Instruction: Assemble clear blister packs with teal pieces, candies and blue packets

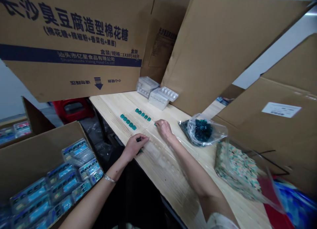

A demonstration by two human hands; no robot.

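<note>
My left hand is closed around a few small dark teal pieces, and some show between its fingers. My right hand pinches a small teal piece at the tray's surface. Under and around both hands lie clear plastic blister trays on the table. Beyond my left hand, one row of teal pieces sits in a tray. A second row of teal pieces lies a little farther off, to the left of my right hand.
Stacked clear trays stand at the table's back. On the right are a bag of dark teal pieces and a bag of pink-and-green pieces. Cardboard walls surround the table. Left is a carton of packed boxes; a red stool stands behind.
</note>
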